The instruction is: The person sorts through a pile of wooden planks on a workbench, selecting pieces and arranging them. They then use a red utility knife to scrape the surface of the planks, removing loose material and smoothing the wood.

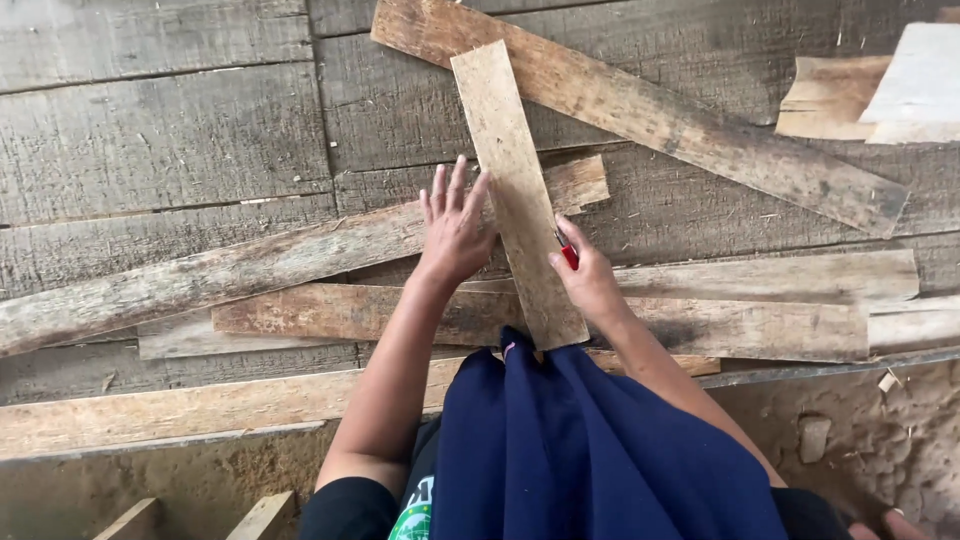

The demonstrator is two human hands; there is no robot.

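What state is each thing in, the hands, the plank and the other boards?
Left hand: open, flat on the plank's left edge.
Right hand: shut on a red tool.
Plank: lying across the other boards.
Long board: lying slantwise under the plank.

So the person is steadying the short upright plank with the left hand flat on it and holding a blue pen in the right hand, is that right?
Not quite: the pen in the right hand is red, not blue, as the head view shows. The rest holds: the left hand lies flat against the short plank.
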